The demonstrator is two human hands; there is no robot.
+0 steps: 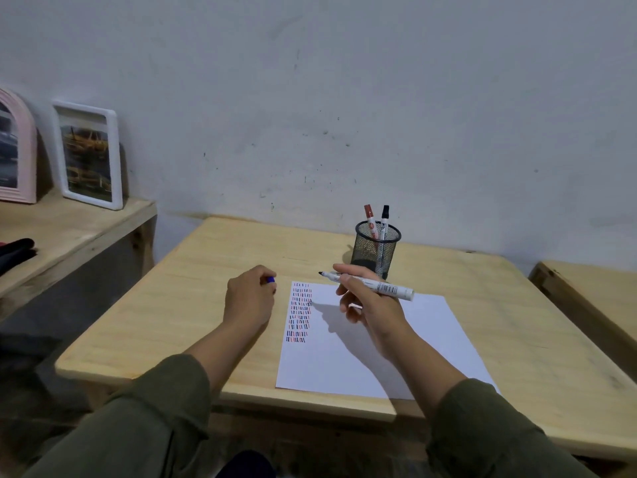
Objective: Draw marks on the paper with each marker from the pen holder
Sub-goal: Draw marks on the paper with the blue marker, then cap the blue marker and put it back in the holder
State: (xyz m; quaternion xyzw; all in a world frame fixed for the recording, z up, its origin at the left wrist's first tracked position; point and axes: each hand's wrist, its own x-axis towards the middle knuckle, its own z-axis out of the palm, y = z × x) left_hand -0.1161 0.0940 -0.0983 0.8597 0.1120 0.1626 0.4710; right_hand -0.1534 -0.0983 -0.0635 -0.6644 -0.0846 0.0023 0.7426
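Note:
A white sheet of paper lies on the wooden table, with rows of short red, blue and black marks down its left side. My right hand holds an uncapped white marker above the paper, tip pointing left. My left hand rests left of the paper, closed around a blue cap. A black mesh pen holder stands behind the paper with a red marker and a black marker upright in it.
A lower wooden shelf at the left carries a white picture frame and a pink arched frame leaning on the wall. Another wooden table stands at the right, with a narrow gap between.

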